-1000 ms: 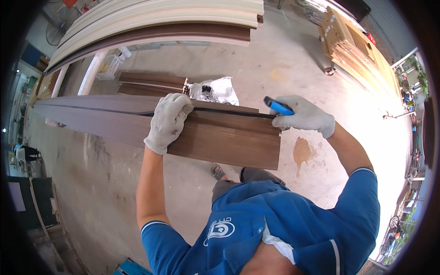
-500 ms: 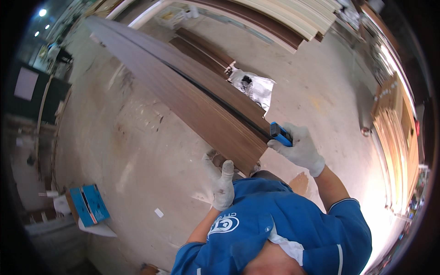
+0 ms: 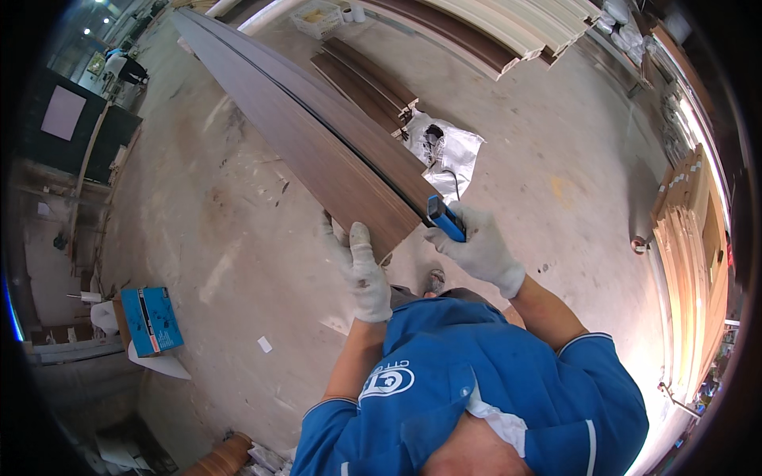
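Looking down, we stand on a wide concrete floor (image 3: pixel 556 190), and across it stretches our long brown panel (image 3: pixel 333 166), its near end between our two hands and its far end toward the upper left, a black strip (image 3: pixel 381 181) running along its length. Beyond it, a stack of cream and brown lengths (image 3: pixel 476 28) fills the top, and a pile of tan boards (image 3: pixel 686 262) stands at the right edge. Shorter brown lengths (image 3: pixel 349 87) lie on the floor behind the panel. Our blue shirt (image 3: pixel 492 381) carries a white oval emblem (image 3: pixel 389 381) with a line of white lettering beside it, turned upside down to us. At the lower left, a teal box (image 3: pixel 151 321) bears dark pictures and print too small to read. A crumpled silvery-white bag (image 3: pixel 456 151) with a dark mark lies at the ends of the shorter lengths. Our gloved left hand (image 3: pixel 367 278) is at the panel's near edge, thumb over the top and fingers partly hidden; we cannot tell how firmly they grip. Our gloved right hand (image 3: pixel 484 246) has its fingers clamped around a blue-and-black tool (image 3: pixel 447 218), just beside the panel's end. Smallest, a white card (image 3: pixel 264 344) lies on the floor.
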The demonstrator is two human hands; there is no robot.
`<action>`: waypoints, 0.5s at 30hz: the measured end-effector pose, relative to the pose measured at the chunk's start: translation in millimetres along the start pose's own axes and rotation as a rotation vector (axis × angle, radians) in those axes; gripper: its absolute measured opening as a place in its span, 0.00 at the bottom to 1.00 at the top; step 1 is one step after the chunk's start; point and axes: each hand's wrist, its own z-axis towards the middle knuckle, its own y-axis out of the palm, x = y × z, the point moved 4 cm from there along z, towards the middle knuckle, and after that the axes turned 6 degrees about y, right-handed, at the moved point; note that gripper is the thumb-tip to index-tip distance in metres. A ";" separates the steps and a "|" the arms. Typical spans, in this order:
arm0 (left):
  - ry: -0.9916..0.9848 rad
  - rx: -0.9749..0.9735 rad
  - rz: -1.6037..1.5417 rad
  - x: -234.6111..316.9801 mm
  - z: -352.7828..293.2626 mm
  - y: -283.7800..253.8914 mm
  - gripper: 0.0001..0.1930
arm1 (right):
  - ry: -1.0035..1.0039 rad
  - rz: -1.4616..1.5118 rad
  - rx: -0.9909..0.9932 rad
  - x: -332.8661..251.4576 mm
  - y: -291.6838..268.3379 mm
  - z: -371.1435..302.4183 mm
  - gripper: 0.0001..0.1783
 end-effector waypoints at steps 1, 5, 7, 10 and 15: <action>0.015 0.004 0.020 -1.5 0.9 -1.0 0.34 | 0.011 0.020 -0.004 3.4 0.2 -3.4 0.09; 0.124 -0.080 0.110 0.9 3.1 -7.2 0.34 | 0.126 0.144 0.005 16.9 8.4 -11.7 0.12; 0.172 -0.076 0.482 9.6 7.4 -18.8 0.35 | 0.112 0.144 0.037 18.3 11.7 -13.3 0.14; 0.777 -0.267 0.863 40.6 13.1 -14.5 0.34 | 0.070 0.072 0.053 18.5 14.3 -13.1 0.14; 1.280 -0.871 1.173 52.0 11.7 21.2 0.26 | 0.038 0.171 0.033 27.6 17.4 -16.0 0.14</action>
